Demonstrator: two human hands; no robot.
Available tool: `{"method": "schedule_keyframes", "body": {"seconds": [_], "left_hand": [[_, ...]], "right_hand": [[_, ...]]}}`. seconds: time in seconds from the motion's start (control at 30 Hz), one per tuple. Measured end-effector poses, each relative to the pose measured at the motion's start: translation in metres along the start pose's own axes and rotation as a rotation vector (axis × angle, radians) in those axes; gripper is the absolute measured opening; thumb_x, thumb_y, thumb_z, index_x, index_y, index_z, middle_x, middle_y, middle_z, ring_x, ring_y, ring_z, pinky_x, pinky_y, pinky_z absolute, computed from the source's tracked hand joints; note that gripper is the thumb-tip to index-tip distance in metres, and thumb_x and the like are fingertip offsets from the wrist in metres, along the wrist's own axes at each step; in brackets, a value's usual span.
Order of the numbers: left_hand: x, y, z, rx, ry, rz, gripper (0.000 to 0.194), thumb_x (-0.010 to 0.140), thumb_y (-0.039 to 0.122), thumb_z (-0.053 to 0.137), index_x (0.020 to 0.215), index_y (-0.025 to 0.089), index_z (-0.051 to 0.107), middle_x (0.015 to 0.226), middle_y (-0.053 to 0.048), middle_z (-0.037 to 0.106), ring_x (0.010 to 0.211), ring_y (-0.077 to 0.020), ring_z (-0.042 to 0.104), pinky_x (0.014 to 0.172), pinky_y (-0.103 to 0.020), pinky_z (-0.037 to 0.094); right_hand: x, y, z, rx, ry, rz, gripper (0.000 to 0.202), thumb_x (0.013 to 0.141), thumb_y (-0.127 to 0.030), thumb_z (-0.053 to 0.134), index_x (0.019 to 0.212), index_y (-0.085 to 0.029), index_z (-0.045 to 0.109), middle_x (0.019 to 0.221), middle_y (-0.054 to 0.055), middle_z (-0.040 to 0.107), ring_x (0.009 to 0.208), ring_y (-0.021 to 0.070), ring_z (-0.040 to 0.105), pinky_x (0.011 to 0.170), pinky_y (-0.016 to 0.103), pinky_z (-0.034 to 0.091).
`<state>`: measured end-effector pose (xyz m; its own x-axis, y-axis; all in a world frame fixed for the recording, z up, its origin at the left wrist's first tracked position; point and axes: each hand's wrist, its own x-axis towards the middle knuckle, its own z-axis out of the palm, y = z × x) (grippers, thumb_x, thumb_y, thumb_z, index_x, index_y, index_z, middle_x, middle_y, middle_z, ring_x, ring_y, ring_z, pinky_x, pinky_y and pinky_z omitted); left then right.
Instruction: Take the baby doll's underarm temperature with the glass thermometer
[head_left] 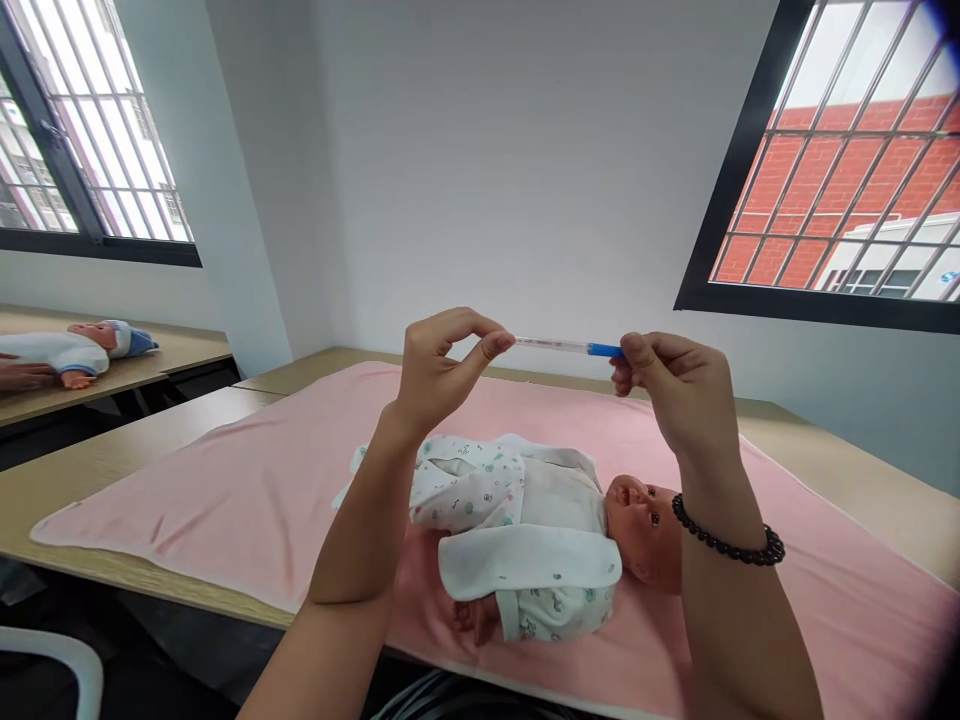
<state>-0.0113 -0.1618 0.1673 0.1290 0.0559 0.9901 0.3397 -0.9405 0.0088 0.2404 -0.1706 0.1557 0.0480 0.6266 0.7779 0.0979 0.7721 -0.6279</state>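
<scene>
Fingers (495,346) Pinch Both Ends of a Level Thermometer (559,346)

Both pairs of fingertips are closed. From where I stand, the left hand (446,375) nips the clear end between thumb and forefinger, and the right hand (682,385) grips the blue end, thumb on the near side. What looks to be a thermometer spans the gap between them, up in the air, well above the tabletop (187,420) and touching neither the doll (562,490) nor the pink cloth (247,480).

As for progress, I'd call it the middle of the handling: the thermometer is picked up and lifted, and the doll's clothes (529,560) lie open at the front. Not yet done, as far as I can see, are setting it down or letting go of it, and closing the clothes. I can't make out any reading on it.

Its long axis runs sideways across the wearer's view, almost level, with the blue end a touch lower. That end points right, the same side as the doll's head, so the thermometer lies roughly along the doll's length.
</scene>
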Motion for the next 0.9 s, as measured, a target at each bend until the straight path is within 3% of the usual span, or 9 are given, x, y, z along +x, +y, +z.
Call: {"method": "schedule_keyframes", "body": {"seconds": [0.07,0.2,0.4,0.57,0.63,0.73,0.9], "left_hand": [[0.0,-0.001,0.0,0.018,0.009,0.005,0.007,0.091,0.027,0.074,0.085,0.024,0.075,0.081,-0.001,0.075,0.076,-0.016,0.069,0.069,-0.032,0.054],[-0.001,-0.006,-0.002,0.018,-0.012,0.01,0.002,0.087,0.029,0.077,0.088,0.027,0.077,0.084,-0.001,0.076,0.079,-0.0188,0.071,0.071,-0.036,0.057],[-0.001,-0.003,-0.002,0.016,-0.123,-0.021,0.007,0.088,0.033,0.077,0.086,0.026,0.077,0.081,-0.001,0.077,0.077,-0.0183,0.071,0.077,-0.036,0.055],[-0.002,0.0,0.002,0.062,-0.183,0.051,0.006,0.089,0.032,0.076,0.088,0.026,0.076,0.082,0.0,0.078,0.079,-0.0183,0.071,0.083,-0.036,0.054],[-0.002,0.002,-0.001,0.075,-0.219,0.082,0.007,0.088,0.033,0.076,0.088,0.026,0.076,0.082,0.0,0.078,0.079,-0.0182,0.071,0.084,-0.036,0.054],[0.001,0.008,-0.012,0.11,-0.234,0.082,0.014,0.087,0.038,0.077,0.082,0.025,0.075,0.078,0.0,0.076,0.075,-0.018,0.07,0.079,-0.036,0.055],[0.004,0.01,-0.037,0.071,-0.09,0.083,0.022,0.092,0.04,0.07,0.075,0.026,0.074,0.068,0.0,0.071,0.066,-0.0166,0.066,0.064,-0.034,0.053]], "right_hand": [[0.0,-0.001,0.0,0.003,-0.013,-0.061,0.015,0.08,-0.036,0.083,0.083,-0.022,0.076,0.075,0.0,0.069,0.067,0.0119,0.064,0.063,0.026,0.059],[0.001,-0.002,-0.002,-0.011,0.013,-0.151,0.02,0.074,-0.028,0.087,0.091,-0.024,0.077,0.09,0.002,0.071,0.085,0.0165,0.068,0.075,0.031,0.062],[-0.001,-0.002,-0.006,-0.127,-0.217,-0.052,0.018,0.085,-0.035,0.078,0.099,-0.025,0.08,0.087,0.003,0.074,0.08,0.0157,0.067,0.071,0.03,0.058],[-0.005,-0.012,-0.02,-0.242,-0.256,-0.087,0.013,0.085,-0.035,0.078,0.094,-0.026,0.08,0.084,0.002,0.074,0.073,0.015,0.063,0.064,0.03,0.055],[-0.007,-0.019,-0.03,-0.275,-0.224,-0.145,0.01,0.084,-0.032,0.078,0.092,-0.026,0.08,0.086,0.002,0.074,0.076,0.0165,0.064,0.065,0.032,0.055],[-0.009,-0.028,-0.042,-0.287,-0.05,-0.214,0.009,0.083,-0.034,0.079,0.091,-0.028,0.079,0.084,0.003,0.074,0.078,0.02,0.066,0.066,0.036,0.056],[-0.005,-0.024,-0.039,-0.219,0.048,-0.177,0.018,0.079,-0.04,0.081,0.089,-0.026,0.077,0.08,0.007,0.073,0.077,0.0258,0.069,0.059,0.039,0.055]]}}
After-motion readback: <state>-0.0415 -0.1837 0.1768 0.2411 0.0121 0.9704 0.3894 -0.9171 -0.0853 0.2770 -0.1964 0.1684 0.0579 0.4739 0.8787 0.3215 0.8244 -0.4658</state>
